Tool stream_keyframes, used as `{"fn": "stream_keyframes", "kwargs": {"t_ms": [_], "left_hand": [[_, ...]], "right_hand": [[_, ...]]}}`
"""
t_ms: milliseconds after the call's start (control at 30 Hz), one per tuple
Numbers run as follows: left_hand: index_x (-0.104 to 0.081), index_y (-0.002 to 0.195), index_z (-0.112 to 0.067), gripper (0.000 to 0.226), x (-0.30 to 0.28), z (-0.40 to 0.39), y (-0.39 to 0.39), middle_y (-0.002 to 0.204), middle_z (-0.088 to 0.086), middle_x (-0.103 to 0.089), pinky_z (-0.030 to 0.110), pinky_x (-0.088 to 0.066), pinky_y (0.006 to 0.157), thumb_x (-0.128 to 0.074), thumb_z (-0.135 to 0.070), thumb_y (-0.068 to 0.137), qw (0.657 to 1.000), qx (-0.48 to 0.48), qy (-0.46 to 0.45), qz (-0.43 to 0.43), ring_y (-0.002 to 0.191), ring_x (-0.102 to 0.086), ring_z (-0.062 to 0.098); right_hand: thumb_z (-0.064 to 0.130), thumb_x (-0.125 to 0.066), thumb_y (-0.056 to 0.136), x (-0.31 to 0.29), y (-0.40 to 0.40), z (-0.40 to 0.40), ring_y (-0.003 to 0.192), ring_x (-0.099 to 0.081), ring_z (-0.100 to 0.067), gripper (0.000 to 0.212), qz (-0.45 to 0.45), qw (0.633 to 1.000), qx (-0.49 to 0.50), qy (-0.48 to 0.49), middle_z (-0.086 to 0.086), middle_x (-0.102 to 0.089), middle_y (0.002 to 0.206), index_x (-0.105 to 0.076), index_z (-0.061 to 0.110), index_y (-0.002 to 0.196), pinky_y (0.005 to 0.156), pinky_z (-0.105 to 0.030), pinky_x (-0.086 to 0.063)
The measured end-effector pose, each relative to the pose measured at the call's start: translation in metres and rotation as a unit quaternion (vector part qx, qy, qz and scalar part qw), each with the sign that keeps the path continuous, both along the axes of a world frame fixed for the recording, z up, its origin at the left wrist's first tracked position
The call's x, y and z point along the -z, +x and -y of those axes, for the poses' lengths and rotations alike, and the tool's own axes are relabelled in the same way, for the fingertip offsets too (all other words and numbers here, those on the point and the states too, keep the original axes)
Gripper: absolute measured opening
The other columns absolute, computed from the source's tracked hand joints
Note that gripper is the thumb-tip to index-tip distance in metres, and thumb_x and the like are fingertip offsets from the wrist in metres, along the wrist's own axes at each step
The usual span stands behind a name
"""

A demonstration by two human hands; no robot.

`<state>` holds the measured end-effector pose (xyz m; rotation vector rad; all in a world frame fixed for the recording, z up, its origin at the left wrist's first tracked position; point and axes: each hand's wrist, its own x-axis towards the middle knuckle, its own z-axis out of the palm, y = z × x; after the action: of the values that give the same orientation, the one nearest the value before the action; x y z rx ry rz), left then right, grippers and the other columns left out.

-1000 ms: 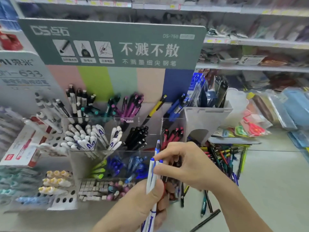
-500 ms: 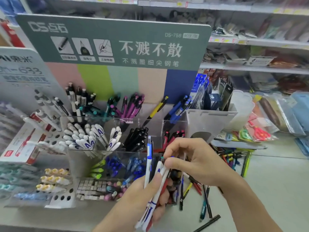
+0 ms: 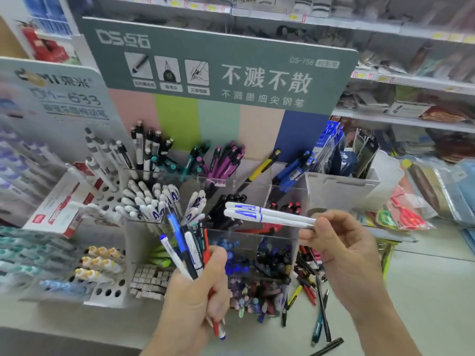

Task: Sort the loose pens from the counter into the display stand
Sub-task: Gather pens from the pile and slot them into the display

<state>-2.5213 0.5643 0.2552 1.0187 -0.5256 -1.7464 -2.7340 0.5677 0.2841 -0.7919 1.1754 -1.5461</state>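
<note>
1. Pens (image 3: 189, 255), a mixed bunch, sit fanned in the left hand (image 3: 194, 304), which is fisted round them low and near, likely as a holding stock.
2. Two white pens (image 3: 267, 214) lie level in the right hand (image 3: 341, 250), pinched by their ends, caps aimed left at the matching white-capped compartment (image 3: 151, 204).
3. Loose pens (image 3: 312, 291) litter the counter (image 3: 424, 291) just right of the display stand (image 3: 257, 242).
4. Open room lies above the stand's clear rims; the green header board (image 3: 218, 70) bounds it behind.
</note>
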Motion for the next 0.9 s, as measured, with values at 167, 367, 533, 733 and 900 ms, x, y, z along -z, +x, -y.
{"fn": "stream_keyframes", "kwargs": {"t_ms": [167, 367, 533, 733, 900], "left_hand": [[-0.072, 0.101, -0.004, 0.038, -0.003, 0.000, 0.004, 0.041, 0.011, -0.037, 0.012, -0.014, 0.037, -0.084, -0.014, 0.066, 0.998, -0.055, -0.002, 0.005, 0.023, -0.021, 0.009], [-0.078, 0.078, -0.006, 0.021, -0.008, 0.002, 0.024, 0.062, 0.041, -0.052, 0.016, -0.026, 0.033, -0.068, -0.025, 0.083, 0.997, -0.051, 0.001, 0.064, 0.025, -0.024, 0.011], [-0.074, 0.075, 0.006, 0.045, 0.000, 0.005, 0.046, 0.035, 0.006, -0.035, 0.023, -0.028, 0.042, -0.074, -0.039, 0.070, 0.992, -0.037, -0.016, 0.123, 0.029, -0.024, 0.016], [-0.076, 0.074, -0.010, 0.019, -0.004, 0.005, 0.071, 0.050, 0.012, -0.062, 0.021, -0.021, 0.035, -0.074, -0.027, 0.082, 0.981, 0.042, -0.079, 0.172, 0.027, -0.029, 0.015], [-0.076, 0.078, -0.009, 0.026, -0.011, 0.003, 0.085, 0.065, 0.023, -0.069, 0.017, -0.027, 0.033, -0.072, -0.034, 0.083, 0.965, 0.128, -0.107, 0.200, 0.027, -0.035, 0.015]], "right_hand": [[0.031, -0.098, 0.054, 0.022, 0.070, -0.021, 0.069, -0.074, -0.042, 0.043, 0.066, 0.997, 0.009, 0.029, -0.019, -0.067, 0.078, -0.069, 0.003, 0.069, 0.062, -0.037, -0.062], [0.020, -0.103, 0.046, 0.035, 0.107, -0.030, 0.070, -0.073, -0.042, 0.038, 0.039, 0.988, -0.136, 0.061, -0.018, -0.069, 0.077, -0.067, 0.015, 0.059, 0.063, -0.047, -0.062], [0.019, -0.095, 0.065, 0.015, 0.087, -0.005, 0.082, -0.071, -0.021, 0.038, -0.184, 0.932, -0.306, 0.067, -0.006, -0.076, 0.098, -0.073, 0.018, 0.095, 0.072, -0.033, -0.056], [0.050, -0.077, 0.082, -0.003, 0.097, 0.036, 0.071, -0.060, -0.014, 0.055, -0.242, 0.920, -0.307, 0.039, 0.003, -0.064, 0.107, -0.058, 0.034, 0.132, 0.066, -0.026, -0.049], [0.018, -0.072, 0.094, -0.016, 0.112, 0.058, 0.059, -0.059, -0.009, 0.014, -0.270, 0.891, -0.365, 0.004, 0.003, -0.066, 0.079, -0.068, 0.013, 0.107, 0.056, -0.022, -0.048]]}}
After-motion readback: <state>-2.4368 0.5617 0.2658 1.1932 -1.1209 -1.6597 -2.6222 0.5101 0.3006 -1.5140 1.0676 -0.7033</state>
